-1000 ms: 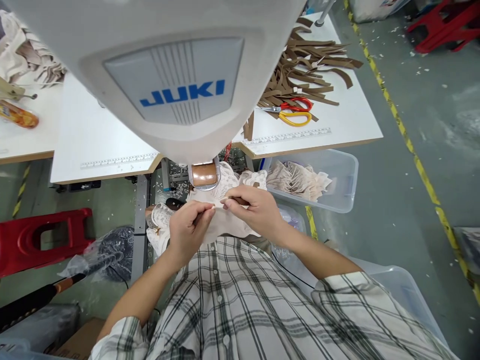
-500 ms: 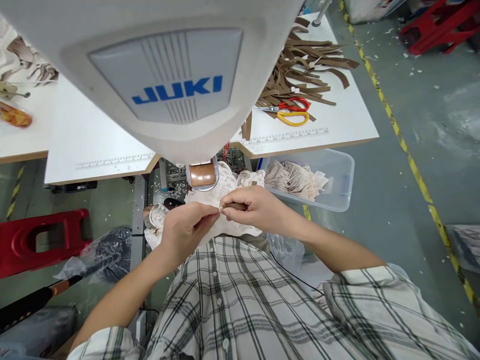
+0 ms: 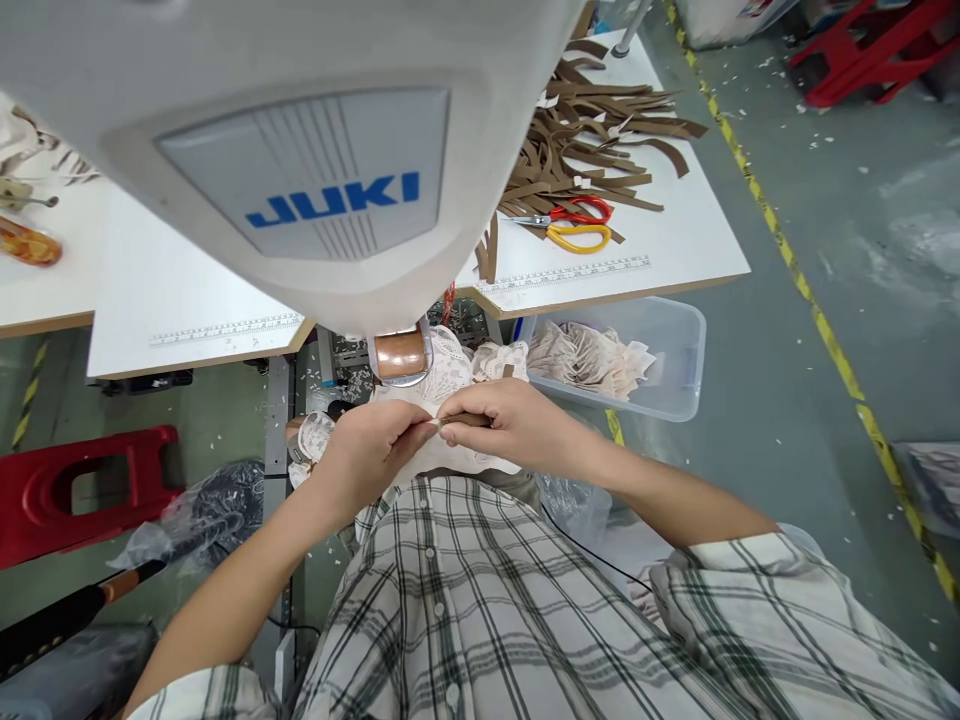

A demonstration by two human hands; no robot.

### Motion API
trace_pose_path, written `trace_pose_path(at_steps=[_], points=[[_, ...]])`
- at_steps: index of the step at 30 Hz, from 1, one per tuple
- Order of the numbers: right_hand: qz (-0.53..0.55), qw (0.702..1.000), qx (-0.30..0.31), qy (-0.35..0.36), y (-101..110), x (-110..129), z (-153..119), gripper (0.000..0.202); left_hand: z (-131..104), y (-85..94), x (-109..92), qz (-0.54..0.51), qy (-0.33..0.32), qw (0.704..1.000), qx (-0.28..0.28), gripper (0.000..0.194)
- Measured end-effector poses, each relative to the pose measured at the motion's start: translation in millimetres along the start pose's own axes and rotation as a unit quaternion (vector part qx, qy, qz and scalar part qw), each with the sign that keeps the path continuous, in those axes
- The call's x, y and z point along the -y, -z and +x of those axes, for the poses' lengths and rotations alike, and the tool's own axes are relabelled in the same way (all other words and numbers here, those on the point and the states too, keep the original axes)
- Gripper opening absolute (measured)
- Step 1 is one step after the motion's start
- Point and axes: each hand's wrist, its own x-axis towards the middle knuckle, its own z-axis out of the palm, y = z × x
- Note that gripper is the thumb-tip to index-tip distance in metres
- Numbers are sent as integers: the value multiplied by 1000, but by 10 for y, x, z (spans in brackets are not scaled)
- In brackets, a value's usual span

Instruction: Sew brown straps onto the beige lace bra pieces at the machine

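My right hand [image 3: 525, 428] is closed around a folded brown fabric strip [image 3: 471, 421], which shows between the thumb and fingers. My left hand [image 3: 369, 450] pinches at the tip of that strip, where a small pale bit shows; the fingertips of both hands nearly meet. Exactly what the left fingertips grip is too small to make out. Below and behind the hands lies a white lace garment [image 3: 448, 378], draped over my lap and up to the sewing machine [image 3: 360, 290]. A copper-coloured rounded part [image 3: 400, 355] of the machine sits just beyond my left hand.
On the white table [image 3: 660, 235] at right lie a heap of brown strips [image 3: 577, 150] and red-and-yellow-handled scissors [image 3: 577, 222]. A clear plastic bin [image 3: 686, 365] holds folded pale fabric pieces [image 3: 592, 360]. A red stool [image 3: 150, 465] stands at left. The machine head hangs close overhead.
Both hands stay together in nearly the same place. More of the brown strip shows in my right hand. The view has shifted slightly, so the machine head appears lower and further left.
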Motion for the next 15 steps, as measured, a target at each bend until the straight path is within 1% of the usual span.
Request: trace_pose_path(at_steps=[1, 3, 5, 7, 8, 10, 11, 12, 13, 15], points=[[-14, 1000, -17, 3, -17, 7, -10, 13, 5, 4, -4, 23, -8, 1000, -8, 25], [-50, 996, -62, 30, -44, 28, -20, 12, 11, 14, -20, 46, -21, 998, -27, 27], [-79, 990, -98, 71, -41, 59, 6, 11, 11, 26, -37, 27, -25, 999, -33, 27], [-89, 986, -100, 99, 11, 97, 93, 12, 7, 42, -38, -14, -8, 999, -41, 24], [-84, 987, -91, 104, 54, 117, 161, 13, 5, 49, -26, -24, 8, 998, -59, 22], [-72, 990, -72, 97, 153, 156, 329, 14, 0, 65, 32, 6, 32, 993, -115, 15], [-73, 991, -67, 88, 201, 173, 417, 15, -1, 73, 79, 47, 23, 988, -145, 13], [-81, 992, -65, 77, 242, 191, 499, 17, 0, 81, 136, 99, -5, 980, -171, 13], [-95, 991, -63, 64, 275, 209, 568, 20, 2, 91, 200, 150, -49, 969, -190, 15], [-125, 990, -50, 39, 314, 252, 661, 24, 12, 111, 332, 226, -144, 941, -207, 26]])
